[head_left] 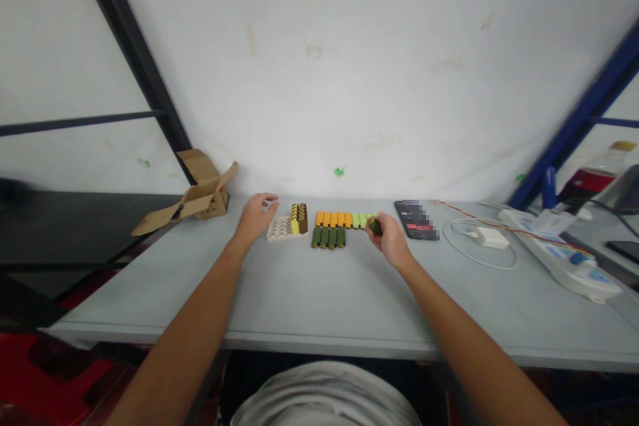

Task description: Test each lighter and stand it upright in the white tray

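Grey and bare at the near edge, the tabletop (309,293) carries a small cluster of coloured cells close to the white wall. The right hand (388,239) is closed around a dark green cell (375,227), pinched in the fingertips at the right end of a row of orange cells (333,219) and light green cells (363,219). Just in front of that row lies a shorter row of dark green cells (329,237), apart from the hand. The left hand (255,215) lies open, fingers loosely spread, its fingertips just beside a white cell holder tray (279,229); whether they touch it cannot be told. A few yellow and brown cells (299,217) stand in the tray's right side.

To the right of the right hand, near it, a black phone (416,219) lies flat with its screen lit. Further right sit a white charger with a coiled cable (486,239) and a white power strip (559,253). At the far left an opened cardboard box (200,196) lies tipped against the wall, well apart from both hands. Nothing stands between the hands and the cells.
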A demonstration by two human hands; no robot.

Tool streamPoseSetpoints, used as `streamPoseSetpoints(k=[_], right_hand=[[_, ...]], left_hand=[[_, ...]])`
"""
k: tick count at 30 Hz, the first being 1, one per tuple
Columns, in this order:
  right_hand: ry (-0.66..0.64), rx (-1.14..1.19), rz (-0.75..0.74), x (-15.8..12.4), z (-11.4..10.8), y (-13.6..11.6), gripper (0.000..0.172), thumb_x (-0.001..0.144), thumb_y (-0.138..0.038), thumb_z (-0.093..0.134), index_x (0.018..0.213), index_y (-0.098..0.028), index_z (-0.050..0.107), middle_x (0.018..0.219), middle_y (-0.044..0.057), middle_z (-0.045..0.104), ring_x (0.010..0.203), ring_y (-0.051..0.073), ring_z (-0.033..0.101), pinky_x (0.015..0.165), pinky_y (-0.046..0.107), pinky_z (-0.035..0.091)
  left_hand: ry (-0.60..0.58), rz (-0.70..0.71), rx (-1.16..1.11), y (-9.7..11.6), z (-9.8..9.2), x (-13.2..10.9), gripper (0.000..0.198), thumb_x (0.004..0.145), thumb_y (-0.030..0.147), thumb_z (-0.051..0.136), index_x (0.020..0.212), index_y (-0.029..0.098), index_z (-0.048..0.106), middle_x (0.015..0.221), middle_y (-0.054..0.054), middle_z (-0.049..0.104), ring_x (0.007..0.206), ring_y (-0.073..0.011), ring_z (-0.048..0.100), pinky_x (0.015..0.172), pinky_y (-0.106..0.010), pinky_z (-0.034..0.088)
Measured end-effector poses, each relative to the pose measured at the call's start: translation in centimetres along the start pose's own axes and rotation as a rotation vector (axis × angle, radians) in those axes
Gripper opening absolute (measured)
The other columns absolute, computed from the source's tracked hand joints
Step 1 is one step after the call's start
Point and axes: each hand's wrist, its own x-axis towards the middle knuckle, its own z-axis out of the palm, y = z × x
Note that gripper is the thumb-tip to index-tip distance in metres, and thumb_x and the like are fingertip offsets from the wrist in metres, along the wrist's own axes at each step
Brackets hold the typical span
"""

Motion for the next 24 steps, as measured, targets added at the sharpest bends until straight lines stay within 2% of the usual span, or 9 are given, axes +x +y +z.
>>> streamPoseSetpoints(k=[2,4,7,10,13,17,19,22,24], right_hand=[[-0.016,0.011,0.011,-0.2,0.4,-0.3,0.064,0.087,-0.077,0.023,0.06,-0.022,0.042,0.047,-0.005,0.03,0.043,0.011,0.027,0.04,0.025,0.019],[-0.035,0.035,-0.003,-0.5,0.8,-0.5,0.067,0.085,-0.082,0.021,0.067,-0.022,0.045,0.049,-0.006,0.029,0.042,0.01,0.026,0.04,0.024,0.017],[-0.077,0.146,-0.032,-0.9,1.7,-0.6,0.063,0.082,-0.085,0.028,0.089,-0.024,0.043,0.053,-0.009,0.03,0.042,0.009,0.025,0.041,0.02,0.016],[-0.17,0.253,-0.03,-1.4,2.6,-0.5,0.059,0.082,-0.084,0.035,0.102,-0.028,0.032,0.058,-0.011,0.034,0.043,0.008,0.026,0.043,0.018,0.016],[-0.266,0.274,-0.023,-1.8,3.6,-0.2,0.061,0.081,-0.083,0.039,0.11,-0.029,0.026,0.064,-0.01,0.039,0.046,0.009,0.032,0.046,0.019,0.021],[-0.328,0.197,-0.097,-1.9,4.1,0.1,0.059,0.089,-0.075,0.036,0.123,-0.029,0.021,0.082,-0.002,0.052,0.062,0.013,0.049,0.057,0.026,0.039],[-0.278,0.095,-0.158,-1.5,3.7,0.2,0.052,0.096,-0.064,0.035,0.128,-0.027,0.02,0.098,0.004,0.057,0.079,0.017,0.056,0.069,0.03,0.045],[-0.155,-0.176,-0.252,-0.6,2.4,0.7,0.038,0.095,-0.043,0.049,0.125,-0.023,0.036,0.11,0.008,0.057,0.093,0.019,0.056,0.081,0.034,0.047],[-0.103,-0.385,-0.33,0.1,1.5,1.5,0.021,0.091,-0.025,0.052,0.111,-0.02,0.051,0.108,0.009,0.059,0.093,0.02,0.056,0.087,0.037,0.046]], left_hand=[[0.095,0.098,-0.05,2.2,-0.6,-0.1,0.027,0.087,0.036,0.051,0.091,0.017,0.07,0.093,-0.008,0.072,0.079,-0.0189,0.063,0.079,-0.032,0.051],[0.109,0.194,-0.121,4.9,-0.9,-0.7,0.025,0.09,0.035,0.051,0.086,0.018,0.07,0.085,-0.006,0.071,0.075,-0.0171,0.061,0.074,-0.029,0.05],[0.047,0.287,-0.233,9.0,-0.6,-2.1,0.026,0.09,0.036,0.053,0.084,0.018,0.071,0.078,-0.004,0.07,0.07,-0.016,0.06,0.072,-0.029,0.049],[-0.16,0.329,-0.397,12.1,0.8,-4.0,0.026,0.088,0.04,0.06,0.097,0.018,0.071,0.084,-0.006,0.072,0.072,-0.0174,0.063,0.071,-0.03,0.05],[-0.332,0.354,-0.5,13.9,2.5,-5.4,0.032,0.083,0.044,0.068,0.103,0.019,0.072,0.088,-0.008,0.073,0.076,-0.0196,0.064,0.073,-0.032,0.051],[-0.394,0.281,-0.526,13.9,3.0,-5.3,0.028,0.086,0.044,0.064,0.094,0.02,0.074,0.083,-0.007,0.074,0.07,-0.0187,0.064,0.071,-0.032,0.051],[-0.299,0.192,-0.522,12.7,2.1,-4.1,0.03,0.084,0.046,0.065,0.095,0.019,0.074,0.082,-0.007,0.074,0.068,-0.0182,0.063,0.067,-0.031,0.051],[0.11,-0.004,-0.476,9.2,0.3,-1.7,0.036,0.083,0.047,0.063,0.097,0.016,0.071,0.081,-0.006,0.072,0.073,-0.0184,0.065,0.069,-0.029,0.051],[0.391,-0.127,-0.414,6.4,-0.8,-0.4,0.037,0.084,0.047,0.057,0.1,0.015,0.069,0.089,-0.007,0.072,0.079,-0.0182,0.066,0.073,-0.028,0.051]])
